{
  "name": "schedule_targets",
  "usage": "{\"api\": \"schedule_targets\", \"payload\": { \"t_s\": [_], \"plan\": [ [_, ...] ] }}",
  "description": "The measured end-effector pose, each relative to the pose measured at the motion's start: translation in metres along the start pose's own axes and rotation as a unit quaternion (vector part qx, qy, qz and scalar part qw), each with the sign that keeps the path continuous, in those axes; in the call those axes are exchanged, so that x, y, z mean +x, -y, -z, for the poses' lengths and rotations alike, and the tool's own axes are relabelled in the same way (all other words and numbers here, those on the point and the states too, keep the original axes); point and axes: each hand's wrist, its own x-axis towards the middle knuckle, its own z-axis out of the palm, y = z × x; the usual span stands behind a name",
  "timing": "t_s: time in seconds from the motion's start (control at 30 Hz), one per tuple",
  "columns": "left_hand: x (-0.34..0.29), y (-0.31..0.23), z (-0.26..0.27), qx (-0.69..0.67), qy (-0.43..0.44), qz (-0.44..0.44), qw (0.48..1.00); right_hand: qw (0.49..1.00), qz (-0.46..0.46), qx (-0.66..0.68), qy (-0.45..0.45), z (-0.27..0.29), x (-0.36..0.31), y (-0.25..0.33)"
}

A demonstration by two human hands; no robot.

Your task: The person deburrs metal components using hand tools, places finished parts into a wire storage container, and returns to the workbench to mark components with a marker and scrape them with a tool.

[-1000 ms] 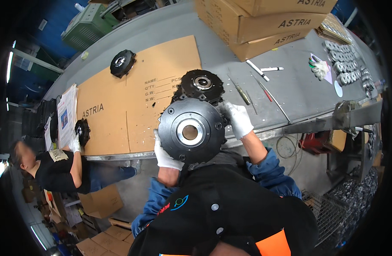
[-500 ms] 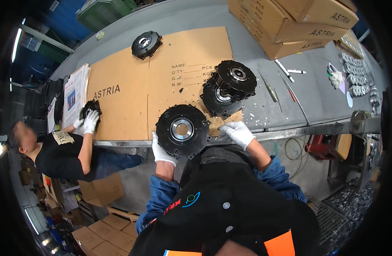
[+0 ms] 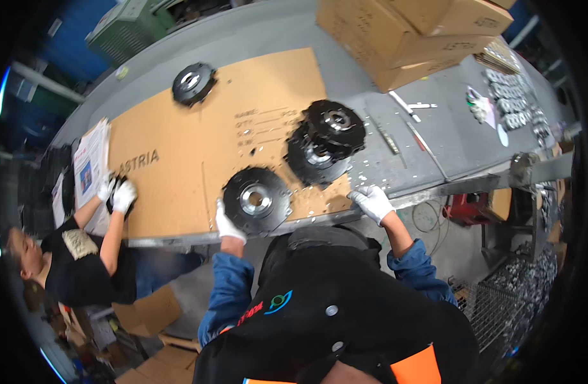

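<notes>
Grey workbench (image 3: 473, 150) runs across in front of both hands, its near edge just beside them. On it, a flat brown cardboard sheet (image 3: 172, 134) spreads ahead of the left hand and away to its left. Beyond the sheet's left end we see a co-worker (image 3: 79, 272), both gloved hands at a dark part whose outline is blurred. Carton stack (image 3: 396, 54): well beyond the right hand.

Black metal discs next. The near disc (image 3: 255, 217) lies face up just right of the left hand, over the sheet's near edge; whether it bears on the sheet we cannot tell. Between the hands and farther out, an upper disc (image 3: 337, 120) sits off-centre on a lower disc (image 3: 317, 168). A lone disc (image 3: 193, 81) rests well beyond the left hand.

Hands well apart, both white-gloved. Left hand (image 3: 228, 224) grips the near disc's rim, fingers partly hidden. Right hand (image 3: 373, 203) is at the bench edge, fingers bent; we cannot tell if they close on anything.

Past the right hand: green-handled screwdriver (image 3: 388, 142), then a white marker (image 3: 404, 107). Silver rings (image 3: 511, 99) stand in rows, far off to its right.
</notes>
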Motion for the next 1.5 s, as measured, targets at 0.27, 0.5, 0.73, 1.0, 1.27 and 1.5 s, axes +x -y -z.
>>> {"api": "schedule_targets", "payload": {
  "t_s": [0.27, 0.5, 0.73, 1.0, 1.27, 1.5],
  "plan": [
    [0.015, -0.004, 0.007, 0.076, -0.266, -0.112, 0.954, 0.908, 0.031, -0.198, -0.369, 0.131, 0.087, -0.012],
    [0.018, 0.008, 0.026, 0.262, -0.375, -0.220, 0.862, 0.882, -0.047, -0.333, -0.331, 0.201, 0.168, 0.012],
    [0.003, 0.019, 0.018, 0.548, -0.335, -0.300, 0.705, 0.832, -0.011, -0.504, -0.230, 0.210, 0.212, 0.011],
    [-0.043, 0.004, -0.054, 0.494, -0.322, -0.413, 0.694, 0.865, 0.061, -0.336, -0.367, 0.235, 0.168, 0.031],
    [-0.073, 0.052, -0.127, 0.573, 0.083, -0.441, 0.686, 0.918, 0.191, 0.329, -0.117, 0.092, 0.050, 0.036],
    [-0.090, 0.054, -0.119, 0.728, 0.196, -0.419, 0.506, 0.867, 0.099, 0.487, -0.033, -0.074, -0.011, 0.045]
  ]
}}
